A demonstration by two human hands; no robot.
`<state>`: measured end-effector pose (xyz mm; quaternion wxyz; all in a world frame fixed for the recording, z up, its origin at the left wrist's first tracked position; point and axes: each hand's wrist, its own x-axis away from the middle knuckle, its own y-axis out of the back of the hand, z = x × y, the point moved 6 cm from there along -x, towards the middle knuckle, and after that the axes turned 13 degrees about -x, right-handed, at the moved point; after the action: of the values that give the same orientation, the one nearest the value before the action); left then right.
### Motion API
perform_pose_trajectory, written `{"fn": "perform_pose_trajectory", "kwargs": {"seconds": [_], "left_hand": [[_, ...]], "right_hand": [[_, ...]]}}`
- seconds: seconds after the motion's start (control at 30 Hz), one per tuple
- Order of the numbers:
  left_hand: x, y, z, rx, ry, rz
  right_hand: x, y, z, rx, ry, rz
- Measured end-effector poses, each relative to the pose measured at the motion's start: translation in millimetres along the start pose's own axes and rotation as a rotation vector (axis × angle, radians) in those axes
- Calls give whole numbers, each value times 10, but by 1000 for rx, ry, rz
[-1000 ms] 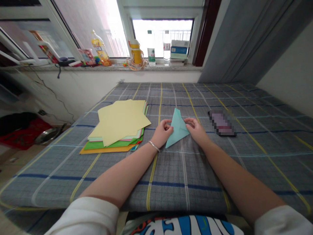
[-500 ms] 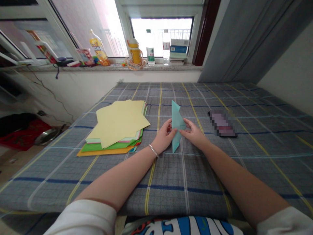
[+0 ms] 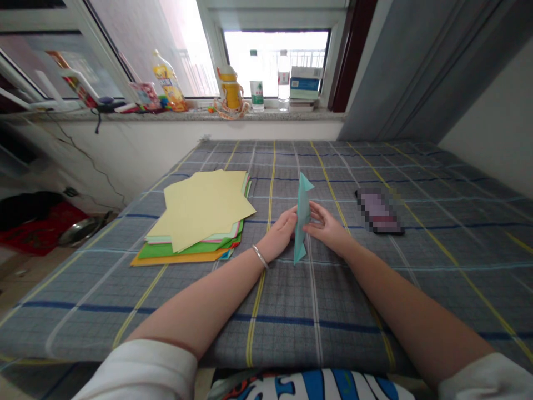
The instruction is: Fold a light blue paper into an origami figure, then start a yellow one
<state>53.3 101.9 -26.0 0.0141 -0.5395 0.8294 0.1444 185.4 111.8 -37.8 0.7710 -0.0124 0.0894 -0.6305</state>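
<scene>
L hand (image 3: 280, 233) & R hand (image 3: 327, 228) pinch folded teal paper (image 3: 303, 218) on plaid bed cover (image 3: 316, 311)
Both hands closed on paper from either side, fingers curled. Paper stands upright on edge, narrow, pointed tip up, betw. hands, approx. mid-bed. Stack of colored paper (image 3: 200, 214), pale yellow sheets on top, sits just left of L hand; pixelated phone (image 3: 378, 211) lies well right of R hand. Silver bangle (image 3: 260, 257) on L wrist. Bottles (image 3: 257, 89) on windowsill (image 3: 187, 115) beyond bed.
</scene>
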Motion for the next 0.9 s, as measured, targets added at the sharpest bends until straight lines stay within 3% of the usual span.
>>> {"fn": "perform_pose_trajectory", "kwargs": {"seconds": [0.13, 0.3, 0.53, 0.77, 0.9], "left_hand": [[23, -2, 59, 84, 94, 5], [-2, -38, 49, 112, 96, 46], [-12, -24, 48, 86, 97, 16], [-7, -6, 7, 80, 50, 19], [-18, 22, -24, -22, -44, -3]], "right_hand": [[8, -17, 7, -8, 8, 16], [-5, -35, -20, -45, 7, 52], [-12, -69, -66, -91, 20, 75], [13, -113, -42, -87, 59, 128], [8, -89, -74, -93, 51, 126]]}}
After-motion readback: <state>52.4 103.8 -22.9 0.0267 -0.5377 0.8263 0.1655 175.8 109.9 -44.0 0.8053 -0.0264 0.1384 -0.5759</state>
